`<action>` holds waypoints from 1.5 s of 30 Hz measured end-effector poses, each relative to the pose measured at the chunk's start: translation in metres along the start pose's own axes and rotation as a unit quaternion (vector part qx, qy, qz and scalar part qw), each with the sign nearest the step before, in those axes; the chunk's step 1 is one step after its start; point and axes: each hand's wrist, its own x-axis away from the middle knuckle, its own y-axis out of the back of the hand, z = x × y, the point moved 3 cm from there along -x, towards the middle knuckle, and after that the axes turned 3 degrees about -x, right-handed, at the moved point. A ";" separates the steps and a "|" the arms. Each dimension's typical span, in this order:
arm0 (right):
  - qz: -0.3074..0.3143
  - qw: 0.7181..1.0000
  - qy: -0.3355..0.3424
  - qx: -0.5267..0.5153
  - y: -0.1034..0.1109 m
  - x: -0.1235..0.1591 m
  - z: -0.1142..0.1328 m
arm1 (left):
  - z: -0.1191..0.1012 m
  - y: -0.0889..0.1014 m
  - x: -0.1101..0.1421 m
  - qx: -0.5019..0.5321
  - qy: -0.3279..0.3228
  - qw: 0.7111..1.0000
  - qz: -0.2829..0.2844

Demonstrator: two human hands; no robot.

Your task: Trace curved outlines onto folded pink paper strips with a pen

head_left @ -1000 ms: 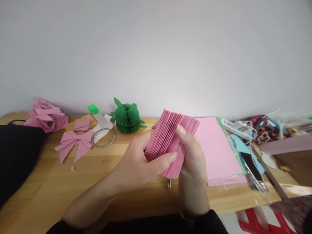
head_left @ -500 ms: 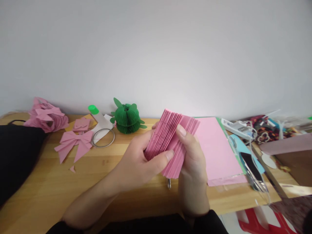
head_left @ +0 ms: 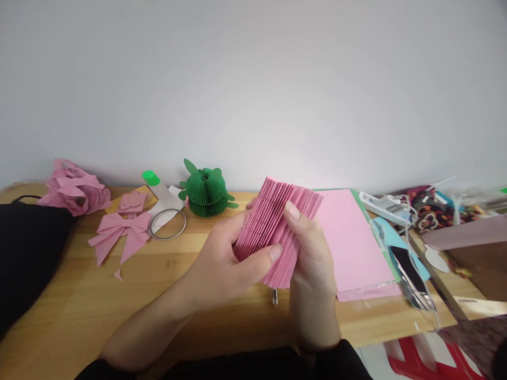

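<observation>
A thick pleated stack of pink paper (head_left: 264, 211) is held up above the table, tilted to the right at its top. My left hand (head_left: 233, 264) wraps its left side, with the thumb lying across the folds near the bottom. From the right, my right hand (head_left: 312, 253) grips the same stack, its thumb pressed on the upper face. Most fingers of both hands are hidden behind the paper. Just below the stack, the tip of a small metallic object (head_left: 274, 297) shows on the table; its kind cannot be made out.
Left on the wooden table (head_left: 190, 332) lie a pink paper bow (head_left: 122, 232), a tape ring (head_left: 168, 224) and a green-capped glue stick (head_left: 158, 187). Behind stands a green paper ball (head_left: 206, 192). Pink sheets (head_left: 356, 243), a phone (head_left: 407, 269) and a power strip (head_left: 386, 208) lie right.
The gap between the two parts of the pleated paper has narrowed as my right hand shifted slightly left. My left hand stays almost where it was.
</observation>
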 end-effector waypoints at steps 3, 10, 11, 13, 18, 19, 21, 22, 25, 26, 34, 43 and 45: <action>-0.004 1.000 0.001 0.006 0.000 0.000 0.001 | 0.001 0.000 0.000 0.014 0.004 1.000 -0.001; 0.003 1.000 0.000 0.015 -0.001 0.000 0.000 | -0.001 -0.001 0.001 -0.009 -0.013 1.000 -0.009; 0.005 1.000 0.001 0.015 0.000 0.000 0.000 | -0.001 -0.001 0.001 -0.014 -0.013 1.000 -0.011; 0.004 1.000 0.004 0.014 0.000 0.000 0.000 | -0.001 -0.001 0.001 -0.024 -0.010 1.000 -0.015; 0.000 1.000 0.000 0.012 0.001 0.000 -0.001 | -0.001 -0.002 0.001 -0.043 -0.005 0.999 -0.018; 0.001 1.000 0.001 0.014 0.001 0.000 -0.001 | -0.001 -0.002 0.001 -0.045 -0.006 0.999 -0.018; 0.003 1.000 0.004 0.018 0.000 0.001 -0.001 | -0.001 -0.001 0.000 -0.046 -0.011 0.999 -0.020; 0.004 1.000 0.004 0.019 0.000 0.001 -0.001 | -0.001 -0.001 0.000 -0.046 -0.013 0.999 -0.020; 0.007 1.000 0.000 0.018 0.001 0.002 -0.001 | -0.003 -0.001 0.000 -0.047 -0.019 0.999 -0.016; 0.009 1.000 -0.002 0.016 0.001 0.002 -0.001 | -0.003 0.000 0.000 -0.047 -0.019 0.999 -0.014; 0.012 1.000 -0.010 0.003 0.000 0.001 -0.001 | -0.003 0.002 0.000 -0.012 0.020 0.999 0.025; 0.003 1.000 -0.022 0.008 0.002 0.002 0.000 | -0.001 0.000 0.001 -0.022 0.020 1.000 0.004; 0.000 1.000 -0.020 0.006 0.003 0.002 0.000 | 0.000 -0.001 0.001 -0.026 0.021 0.999 0.002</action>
